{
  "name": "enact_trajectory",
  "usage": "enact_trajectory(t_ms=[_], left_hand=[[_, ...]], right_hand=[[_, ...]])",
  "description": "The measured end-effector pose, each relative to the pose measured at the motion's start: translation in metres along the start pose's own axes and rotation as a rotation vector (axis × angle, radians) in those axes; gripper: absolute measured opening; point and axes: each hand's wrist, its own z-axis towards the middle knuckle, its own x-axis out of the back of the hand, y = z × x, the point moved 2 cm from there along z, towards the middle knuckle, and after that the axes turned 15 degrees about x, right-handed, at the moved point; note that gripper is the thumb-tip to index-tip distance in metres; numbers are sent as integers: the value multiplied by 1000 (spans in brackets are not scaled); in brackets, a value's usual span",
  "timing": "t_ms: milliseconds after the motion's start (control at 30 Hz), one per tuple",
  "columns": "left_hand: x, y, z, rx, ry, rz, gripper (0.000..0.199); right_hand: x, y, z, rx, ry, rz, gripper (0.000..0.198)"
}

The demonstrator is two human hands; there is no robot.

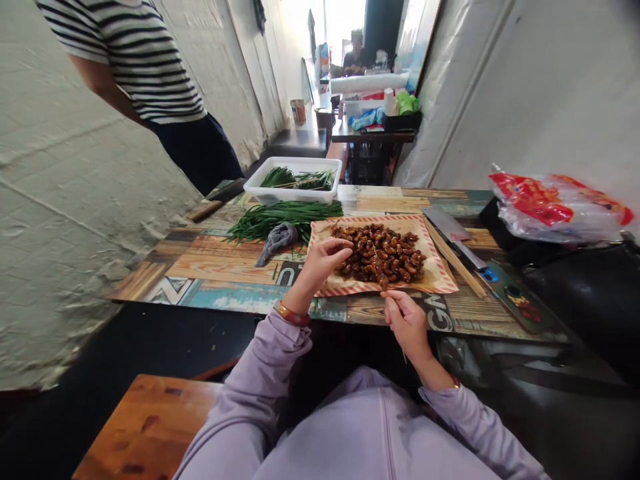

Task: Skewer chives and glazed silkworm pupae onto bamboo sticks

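Note:
A heap of glossy dark-brown marinated pieces point(395, 250) lies on a paper sheet with a red-striped border point(440, 283); their exact kind is unclear. My right hand point(407, 323) pinches a thin wooden skewer point(405, 357) at the sheet's front edge. Brown food appears at the skewer's upper end, against the heap. My left hand point(325, 260) hovers at the heap's left side, thumb and fingers slightly apart, with nothing visible between them. Beside the sheet on the right lie several bare wooden skewers point(457, 260).
Green chives point(290, 219) and a grey cloth point(277, 241) lie left of the sheet. Behind them stands a white tub point(295, 195) of greens. To the right are a cleaver point(450, 227), a phone point(520, 303) and red-printed plastic bags point(555, 207). A person in a striped shirt point(135, 60) stands left.

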Motion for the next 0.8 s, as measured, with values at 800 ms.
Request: enact_trajectory(t_ms=[800], left_hand=[[8,-12,35,272,-256,-766,31]], right_hand=[[-25,-7,20,214,-108,-255,12]])
